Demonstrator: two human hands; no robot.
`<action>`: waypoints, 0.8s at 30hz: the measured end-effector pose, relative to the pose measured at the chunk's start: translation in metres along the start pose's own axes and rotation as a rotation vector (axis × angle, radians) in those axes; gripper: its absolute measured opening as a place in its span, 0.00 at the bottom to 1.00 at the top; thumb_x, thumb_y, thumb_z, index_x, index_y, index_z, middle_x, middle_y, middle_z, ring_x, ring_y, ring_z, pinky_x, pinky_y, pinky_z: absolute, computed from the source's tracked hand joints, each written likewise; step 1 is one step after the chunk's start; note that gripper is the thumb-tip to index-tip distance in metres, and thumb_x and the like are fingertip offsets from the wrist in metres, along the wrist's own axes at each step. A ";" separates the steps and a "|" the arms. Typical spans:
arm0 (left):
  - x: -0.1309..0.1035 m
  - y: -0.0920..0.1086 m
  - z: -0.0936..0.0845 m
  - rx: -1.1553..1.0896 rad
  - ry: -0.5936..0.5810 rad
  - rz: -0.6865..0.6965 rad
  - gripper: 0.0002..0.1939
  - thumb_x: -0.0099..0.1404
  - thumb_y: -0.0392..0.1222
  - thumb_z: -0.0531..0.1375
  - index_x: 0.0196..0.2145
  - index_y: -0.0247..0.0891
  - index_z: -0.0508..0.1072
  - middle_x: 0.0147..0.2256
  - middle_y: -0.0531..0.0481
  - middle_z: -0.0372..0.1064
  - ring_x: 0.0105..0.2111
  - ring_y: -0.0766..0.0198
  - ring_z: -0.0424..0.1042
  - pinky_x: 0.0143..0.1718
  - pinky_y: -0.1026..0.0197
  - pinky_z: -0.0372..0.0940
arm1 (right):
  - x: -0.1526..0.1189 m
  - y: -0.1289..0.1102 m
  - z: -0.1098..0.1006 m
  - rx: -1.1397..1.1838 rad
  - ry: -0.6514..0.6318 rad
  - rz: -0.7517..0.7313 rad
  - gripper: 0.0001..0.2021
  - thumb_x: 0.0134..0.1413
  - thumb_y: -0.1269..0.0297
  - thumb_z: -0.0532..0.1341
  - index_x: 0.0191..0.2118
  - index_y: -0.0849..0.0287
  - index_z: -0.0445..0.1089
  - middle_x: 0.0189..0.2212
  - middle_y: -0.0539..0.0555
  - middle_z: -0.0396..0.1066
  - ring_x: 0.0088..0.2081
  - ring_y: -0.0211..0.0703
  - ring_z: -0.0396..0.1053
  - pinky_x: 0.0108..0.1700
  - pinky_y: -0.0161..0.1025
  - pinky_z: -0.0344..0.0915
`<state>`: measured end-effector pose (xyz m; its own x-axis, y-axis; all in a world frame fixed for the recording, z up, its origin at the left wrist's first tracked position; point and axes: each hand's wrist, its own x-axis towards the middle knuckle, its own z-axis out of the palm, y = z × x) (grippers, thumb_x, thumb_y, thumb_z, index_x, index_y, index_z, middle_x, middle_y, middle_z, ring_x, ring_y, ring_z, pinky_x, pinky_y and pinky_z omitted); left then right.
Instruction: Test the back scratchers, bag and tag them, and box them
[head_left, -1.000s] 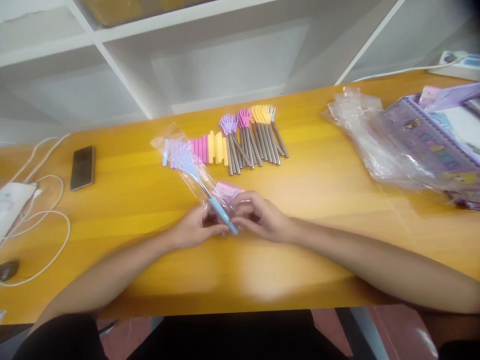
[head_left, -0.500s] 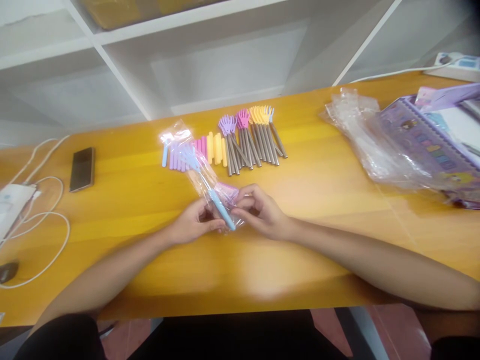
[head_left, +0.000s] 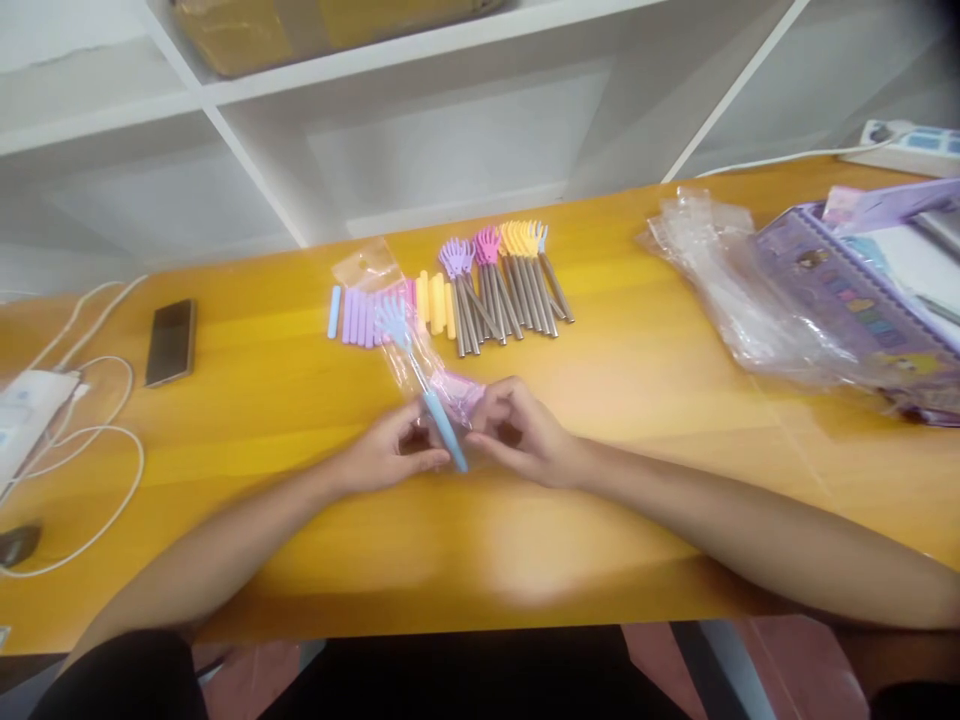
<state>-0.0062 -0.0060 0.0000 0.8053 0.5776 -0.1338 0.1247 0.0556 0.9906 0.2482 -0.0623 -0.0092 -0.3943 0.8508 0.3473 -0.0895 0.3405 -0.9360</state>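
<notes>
A light-blue back scratcher lies slantwise in a clear plastic bag, its hand-shaped head pointing away from me. My left hand pinches the bag's near left side beside the blue handle. My right hand has its fingers closed on the bag's near right edge, close to a pinkish-purple card that seems to be inside. Beyond the bag lie purple handle sleeves, yellow sleeves and a single blue sleeve. Back scratchers with bare metal rods and purple, pink, yellow and blue heads lie beside them.
Clear bags are piled at right against a purple printed box. On the left are a phone, a white power strip with looping cables and a dark mouse. White shelving stands behind the table.
The view has tilted up slightly. Both hands keep their hold on the bag, and the back scratcher's near end now shows slightly lower between them.
</notes>
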 end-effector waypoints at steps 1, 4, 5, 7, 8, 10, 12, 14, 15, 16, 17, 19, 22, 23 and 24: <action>-0.001 0.002 0.001 0.079 -0.026 0.013 0.19 0.71 0.46 0.69 0.55 0.39 0.72 0.44 0.45 0.78 0.41 0.59 0.79 0.45 0.57 0.75 | 0.001 -0.002 -0.001 0.020 -0.013 0.012 0.15 0.75 0.59 0.61 0.54 0.50 0.53 0.35 0.46 0.67 0.29 0.33 0.67 0.30 0.32 0.62; -0.003 0.013 0.005 0.331 -0.164 0.067 0.14 0.71 0.47 0.68 0.51 0.39 0.75 0.43 0.45 0.78 0.39 0.60 0.78 0.43 0.58 0.74 | 0.003 -0.007 -0.002 0.068 0.011 0.052 0.26 0.72 0.57 0.65 0.64 0.49 0.50 0.40 0.48 0.70 0.30 0.33 0.67 0.31 0.32 0.64; -0.003 0.017 0.006 0.395 -0.211 0.085 0.13 0.71 0.47 0.67 0.49 0.39 0.76 0.41 0.46 0.78 0.38 0.60 0.77 0.42 0.59 0.73 | 0.004 -0.008 -0.002 0.074 0.025 0.064 0.28 0.72 0.58 0.65 0.66 0.49 0.50 0.40 0.48 0.71 0.29 0.32 0.67 0.32 0.32 0.64; -0.004 0.024 0.008 0.486 -0.269 0.126 0.12 0.71 0.48 0.67 0.45 0.38 0.76 0.39 0.46 0.77 0.36 0.61 0.76 0.40 0.60 0.72 | 0.002 -0.008 0.000 0.068 0.047 0.088 0.27 0.72 0.59 0.65 0.67 0.50 0.52 0.38 0.47 0.70 0.29 0.32 0.66 0.32 0.32 0.65; -0.003 0.026 0.007 0.512 -0.279 0.147 0.12 0.71 0.49 0.67 0.44 0.38 0.76 0.38 0.46 0.77 0.36 0.60 0.76 0.40 0.60 0.71 | 0.001 -0.008 0.002 0.060 0.052 0.099 0.26 0.72 0.60 0.65 0.67 0.50 0.54 0.37 0.47 0.70 0.29 0.31 0.66 0.32 0.32 0.65; -0.003 0.025 0.000 0.500 -0.252 0.172 0.13 0.73 0.51 0.64 0.43 0.38 0.76 0.37 0.46 0.76 0.35 0.60 0.74 0.40 0.59 0.70 | -0.003 -0.007 0.006 0.045 0.050 0.106 0.25 0.72 0.60 0.65 0.68 0.52 0.56 0.37 0.47 0.70 0.29 0.31 0.66 0.32 0.32 0.66; 0.000 0.018 -0.010 0.353 -0.121 0.177 0.16 0.76 0.55 0.60 0.44 0.38 0.75 0.35 0.47 0.75 0.33 0.61 0.74 0.37 0.60 0.69 | -0.008 -0.007 0.010 0.035 0.009 0.096 0.27 0.72 0.61 0.65 0.69 0.52 0.55 0.38 0.47 0.72 0.28 0.31 0.67 0.31 0.32 0.67; 0.004 0.009 -0.020 0.080 0.131 0.191 0.18 0.77 0.59 0.58 0.47 0.40 0.72 0.35 0.49 0.75 0.30 0.62 0.74 0.32 0.61 0.69 | -0.011 -0.006 0.013 -0.003 -0.052 0.082 0.29 0.72 0.61 0.64 0.71 0.51 0.53 0.38 0.48 0.74 0.28 0.31 0.69 0.30 0.32 0.68; 0.007 0.005 -0.025 -0.038 0.247 0.204 0.18 0.76 0.59 0.59 0.49 0.41 0.70 0.35 0.50 0.75 0.30 0.62 0.75 0.31 0.61 0.69 | -0.012 -0.005 0.014 -0.045 -0.075 0.078 0.30 0.72 0.61 0.65 0.71 0.51 0.53 0.38 0.47 0.75 0.28 0.32 0.69 0.30 0.32 0.68; 0.009 0.002 -0.027 -0.107 0.340 0.214 0.17 0.75 0.58 0.62 0.49 0.42 0.69 0.35 0.51 0.75 0.30 0.63 0.75 0.31 0.62 0.70 | -0.012 -0.005 0.014 -0.105 -0.083 0.071 0.30 0.71 0.60 0.66 0.71 0.52 0.55 0.36 0.47 0.75 0.27 0.32 0.68 0.30 0.32 0.68; 0.012 0.000 -0.029 -0.134 0.407 0.213 0.17 0.73 0.56 0.65 0.48 0.42 0.69 0.34 0.52 0.75 0.29 0.64 0.75 0.31 0.62 0.70 | -0.011 -0.004 0.012 -0.179 -0.070 0.050 0.29 0.70 0.60 0.67 0.69 0.53 0.58 0.34 0.46 0.74 0.26 0.32 0.67 0.29 0.32 0.67; 0.016 0.001 -0.029 -0.104 0.477 0.185 0.17 0.70 0.52 0.69 0.45 0.41 0.69 0.32 0.53 0.75 0.28 0.66 0.75 0.31 0.64 0.70 | -0.007 -0.003 0.006 -0.348 -0.002 -0.022 0.21 0.69 0.59 0.69 0.61 0.55 0.67 0.33 0.46 0.72 0.26 0.33 0.65 0.30 0.34 0.67; 0.020 0.005 -0.026 -0.064 0.494 0.119 0.18 0.69 0.50 0.70 0.45 0.40 0.68 0.30 0.54 0.76 0.27 0.66 0.76 0.31 0.64 0.71 | 0.003 -0.001 -0.010 -0.567 0.134 -0.095 0.07 0.71 0.60 0.66 0.48 0.56 0.73 0.38 0.52 0.71 0.32 0.36 0.68 0.35 0.36 0.68; 0.020 0.007 -0.025 -0.062 0.488 0.107 0.19 0.68 0.49 0.71 0.46 0.40 0.66 0.31 0.54 0.77 0.27 0.66 0.77 0.31 0.64 0.71 | 0.005 -0.001 -0.016 -0.622 0.161 -0.079 0.06 0.72 0.61 0.65 0.47 0.56 0.73 0.40 0.54 0.70 0.35 0.38 0.69 0.36 0.37 0.68; 0.021 0.007 -0.024 -0.058 0.483 0.098 0.20 0.68 0.48 0.71 0.46 0.40 0.66 0.31 0.54 0.77 0.28 0.66 0.77 0.32 0.64 0.72 | 0.008 0.000 -0.022 -0.669 0.178 -0.045 0.06 0.72 0.60 0.64 0.47 0.56 0.73 0.42 0.55 0.70 0.36 0.40 0.69 0.37 0.38 0.69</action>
<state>-0.0025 0.0260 0.0049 0.4496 0.8929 -0.0260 0.0189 0.0196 0.9996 0.2650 -0.0471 -0.0056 -0.2424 0.8633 0.4427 0.5036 0.5020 -0.7031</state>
